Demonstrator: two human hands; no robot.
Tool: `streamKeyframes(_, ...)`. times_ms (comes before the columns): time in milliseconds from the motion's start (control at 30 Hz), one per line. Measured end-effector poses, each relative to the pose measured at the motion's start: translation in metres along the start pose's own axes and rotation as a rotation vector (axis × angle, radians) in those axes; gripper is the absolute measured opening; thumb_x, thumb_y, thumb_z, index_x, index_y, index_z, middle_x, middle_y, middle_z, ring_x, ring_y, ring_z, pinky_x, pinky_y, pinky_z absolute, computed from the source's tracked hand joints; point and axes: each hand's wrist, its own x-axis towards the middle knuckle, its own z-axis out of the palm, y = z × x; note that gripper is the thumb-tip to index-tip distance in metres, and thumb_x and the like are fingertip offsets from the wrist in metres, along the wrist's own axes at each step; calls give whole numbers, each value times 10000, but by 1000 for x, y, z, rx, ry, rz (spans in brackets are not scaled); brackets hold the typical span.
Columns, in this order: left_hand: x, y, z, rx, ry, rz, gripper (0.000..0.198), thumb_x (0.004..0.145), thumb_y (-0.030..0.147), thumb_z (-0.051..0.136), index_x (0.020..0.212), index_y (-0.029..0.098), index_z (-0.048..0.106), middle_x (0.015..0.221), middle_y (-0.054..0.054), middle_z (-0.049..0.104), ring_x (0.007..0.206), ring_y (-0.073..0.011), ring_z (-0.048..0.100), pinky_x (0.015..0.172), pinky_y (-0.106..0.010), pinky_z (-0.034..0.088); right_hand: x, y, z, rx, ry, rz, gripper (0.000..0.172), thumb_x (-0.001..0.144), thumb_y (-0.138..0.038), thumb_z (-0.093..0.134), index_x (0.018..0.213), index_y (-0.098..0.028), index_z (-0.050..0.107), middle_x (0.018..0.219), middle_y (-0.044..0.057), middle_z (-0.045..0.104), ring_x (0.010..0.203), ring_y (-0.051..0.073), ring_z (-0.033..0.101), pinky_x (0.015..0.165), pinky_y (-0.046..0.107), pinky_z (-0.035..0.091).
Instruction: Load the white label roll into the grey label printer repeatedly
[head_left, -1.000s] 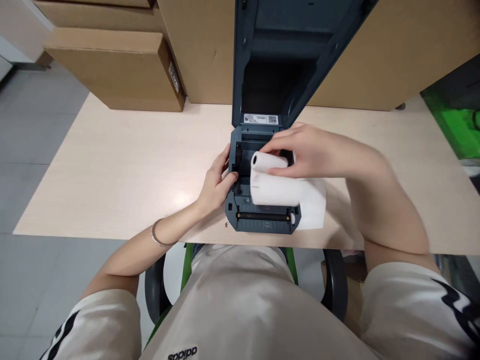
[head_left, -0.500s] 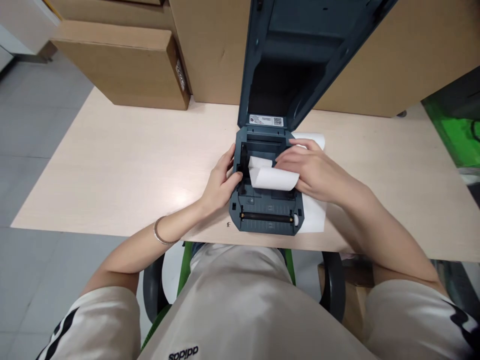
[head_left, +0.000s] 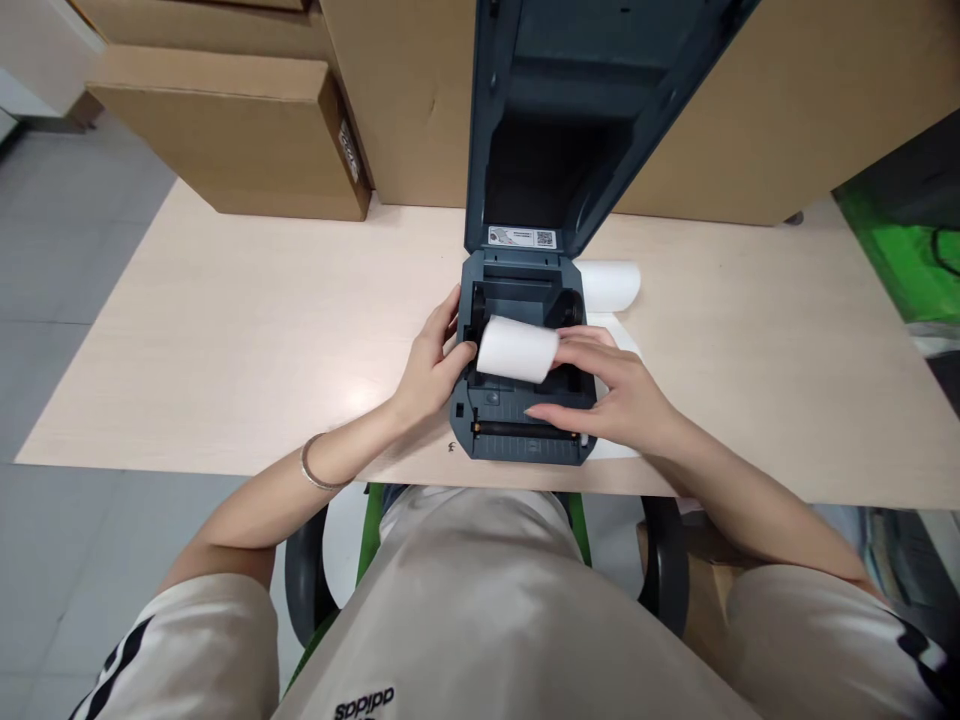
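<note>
At the left wall of the printer (head_left: 525, 447), the left hand (head_left: 429, 368) clamps the edge, thumb inside. Across its open bay lies the roll (head_left: 516, 348), long axis left-to-right, between both hands. The right hand (head_left: 619, 400), fingers spread, presses fingertips to the roll's right end.

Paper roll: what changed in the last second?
The paper roll came down into the printer bay, its hanging tail gone; the right hand slid nearer the person, fingertips at the roll's right end. Unchanged: left hand grips the printer's left wall, lid open.
</note>
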Motion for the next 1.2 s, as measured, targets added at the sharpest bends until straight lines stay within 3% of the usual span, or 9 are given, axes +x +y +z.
streamKeyframes(100,0,-1,0,5,6,-14,755,976,327,654,1692,308,415,1791,-77,451,1641,-324,467,1371,-516,393,-5,-4,1,-21,-3,-98,59,975,-316,774,990,-267,803,982,3,829,956,177,796,1087,419,610)
streamKeyframes(167,1,1,1,6,-1,-18,760,957,312,646,1681,300,412,1790,-82,450,1642,-328,462,1369,-525,394,-10,-8,0,-88,-21,-168,128,988,-206,723,938,-288,807,1019,-34,839,1014,155,807,1135,412,591)
streamKeyframes(233,2,6,2,-10,-11,-34,763,934,298,647,1660,301,413,1786,-83,450,1632,-332,469,1353,-530,416,-16,-14,-1,-174,-35,-226,186,979,-141,702,1019,-291,805,1088,-61,843,1096,145,808,1223,417,558)
streamKeyframes(367,3,15,6,-77,-5,-110,773,889,273,672,1615,309,413,1757,-78,479,1596,-321,500,1311,-516,466,-26,-24,-4,-305,-68,-303,120,987,-142,671,930,-218,745,1047,-52,839,1148,143,801,1351,440,486)
streamKeyframes(567,3,9,7,-84,-14,-112,765,905,315,692,1608,348,392,1762,-61,464,1600,-319,485,1307,-531,462,-30,-26,-10,-406,-163,-377,236,985,-151,649,785,-258,714,1173,-33,826,1174,189,796,1271,487,595)
streamKeyframes(733,3,8,6,-44,-7,-100,759,922,398,735,1605,349,407,1750,-77,483,1594,-329,500,1303,-538,470,-31,-27,-13,-481,-194,-418,229,991,-160,595,921,-278,779,1230,-18,816,1199,194,780,1226,491,618)
streamKeyframes(900,3,14,5,-24,1,-122,746,960,541,772,1591,352,421,1768,-97,455,1617,-337,481,1315,-548,464,-33,-33,-9,-558,-154,-444,259,1064,-293,553,1183,-219,771,1234,23,813,1140,175,766,1140,440,635)
streamKeyframes(1067,2,16,3,34,-30,-89,745,995,594,745,1607,335,409,1760,-117,461,1629,-323,469,1316,-524,465,-40,-28,-8,-519,-162,-471,196,1046,-283,640,1196,-333,756,1188,-59,818,1078,147,775,1168,397,609)
streamKeyframes(1200,-2,18,-3,158,-1,8,729,1041,623,661,1655,344,384,1769,-122,443,1641,-338,450,1331,-559,436,-41,-27,-10,-439,-184,-420,240,1024,-252,658,1206,-378,751,1196,-93,816,1079,159,784,1189,428,607)
